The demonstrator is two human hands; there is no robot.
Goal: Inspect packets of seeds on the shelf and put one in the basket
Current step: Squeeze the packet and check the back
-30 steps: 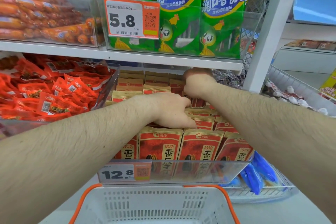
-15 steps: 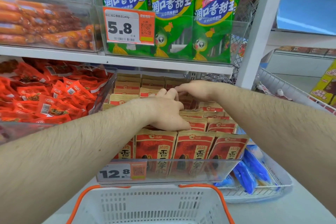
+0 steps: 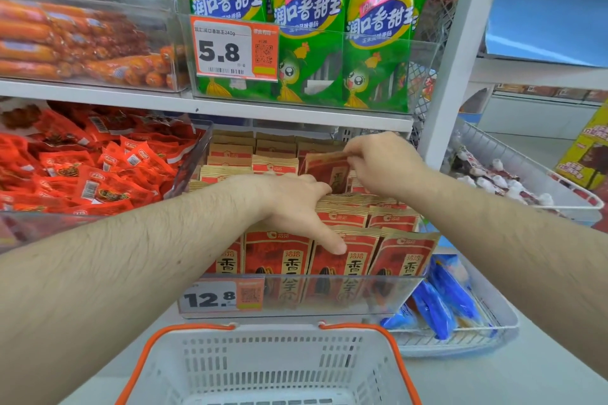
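The right hand [image 3: 385, 164] pinches the top edge of one red-and-gold foil seed packet [image 3: 329, 171], raised and tilted above the rows of matching packets [image 3: 345, 260] standing in the clear plastic shelf bin [image 3: 329, 296]; the left hand [image 3: 296, 204] rests on those rows, thumb stretched down across a front packet, its other fingers hidden behind the hand so I cannot tell how they lie; I'd judge the choosing half done, since one packet is lifted but none lies in the white slotted basket with orange rim [image 3: 273, 368] below; the basket's floor is cut off, and the lifted packet's print is too blurred to read.
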